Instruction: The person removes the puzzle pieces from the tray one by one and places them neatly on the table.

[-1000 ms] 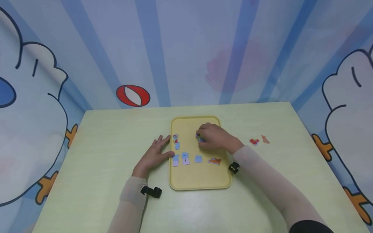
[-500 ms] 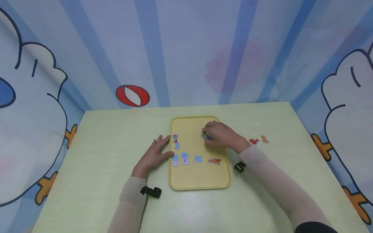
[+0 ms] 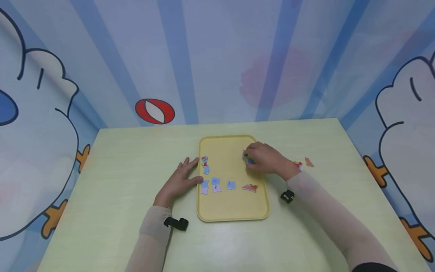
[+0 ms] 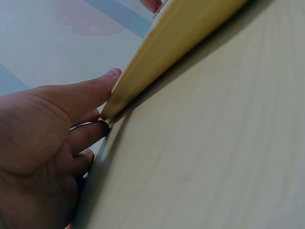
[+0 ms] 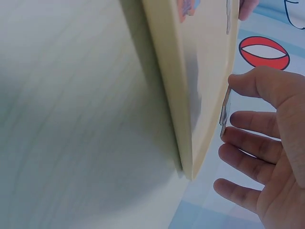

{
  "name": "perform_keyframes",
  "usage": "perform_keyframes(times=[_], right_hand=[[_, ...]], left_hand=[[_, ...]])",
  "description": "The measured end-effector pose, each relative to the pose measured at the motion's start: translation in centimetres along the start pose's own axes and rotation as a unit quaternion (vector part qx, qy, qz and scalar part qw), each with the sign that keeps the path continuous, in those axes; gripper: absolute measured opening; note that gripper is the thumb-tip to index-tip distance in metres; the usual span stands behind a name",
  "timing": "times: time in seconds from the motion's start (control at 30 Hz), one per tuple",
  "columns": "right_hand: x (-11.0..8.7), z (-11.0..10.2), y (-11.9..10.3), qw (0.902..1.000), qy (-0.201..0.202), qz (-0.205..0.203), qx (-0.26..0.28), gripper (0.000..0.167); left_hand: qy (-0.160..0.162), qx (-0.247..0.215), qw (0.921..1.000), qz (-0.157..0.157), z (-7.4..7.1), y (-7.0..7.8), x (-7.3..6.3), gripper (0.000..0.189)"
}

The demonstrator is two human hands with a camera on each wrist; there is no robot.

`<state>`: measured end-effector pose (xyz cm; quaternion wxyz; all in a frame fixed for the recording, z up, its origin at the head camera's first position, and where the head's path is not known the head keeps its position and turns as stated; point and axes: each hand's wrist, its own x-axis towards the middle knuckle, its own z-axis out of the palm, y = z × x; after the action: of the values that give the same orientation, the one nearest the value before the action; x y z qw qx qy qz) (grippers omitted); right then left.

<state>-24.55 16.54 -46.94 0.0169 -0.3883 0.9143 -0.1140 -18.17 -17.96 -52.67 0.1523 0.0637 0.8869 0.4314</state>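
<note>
My right hand [image 3: 266,158] pinches blue, green and purple puzzle pieces [image 3: 249,158] at the upper right of the yellow tray [image 3: 234,213]. From the right wrist view, the pieces [image 5: 225,107] show edge-on between thumb and fingertips, near the tray's surface. My left hand [image 3: 178,184] rests at the tray's left side with its fingers spread. In the left wrist view its thumb [image 4: 107,80] lies along the tray rim [image 4: 152,62]. Inside the tray lie a tall figure piece [image 3: 205,165], two blue-and-lilac pairs [image 3: 204,187], a small blue piece [image 3: 231,185] and an orange piece [image 3: 250,188].
To the right of the tray on the pale table [image 3: 136,151], a red piece [image 3: 297,164] is partly covered by my right wrist. A pinkish-orange piece [image 3: 309,162] lies just beyond it. A patterned blue wall [image 3: 217,60] stands behind the table.
My right hand has slid to the right across the tray with the puzzle pieces, and its wrist now overlaps the red piece. The left hand has stayed in place.
</note>
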Motion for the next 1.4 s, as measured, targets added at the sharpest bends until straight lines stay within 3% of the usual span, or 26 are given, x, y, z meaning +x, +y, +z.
perform_keyframes(times=[0.6,0.9,1.4], right_hand=[[-3.1,-0.2,2.1,0.9984,0.007,0.047,0.029,0.034],[-4.3,0.0,3.0,0.9989,0.009,0.040,0.023,0.038],[-6.6,-0.3,4.1,0.9976,-0.005,0.062,0.029,0.040]], left_hand=[[-0.001,-0.004,1.0000,-0.001,-0.1,0.0,0.0,0.082],[-0.001,-0.003,1.0000,-0.006,0.0,0.0,0.0,0.082],[-0.002,-0.004,0.9999,-0.012,-0.1,0.2,-0.1,0.082]])
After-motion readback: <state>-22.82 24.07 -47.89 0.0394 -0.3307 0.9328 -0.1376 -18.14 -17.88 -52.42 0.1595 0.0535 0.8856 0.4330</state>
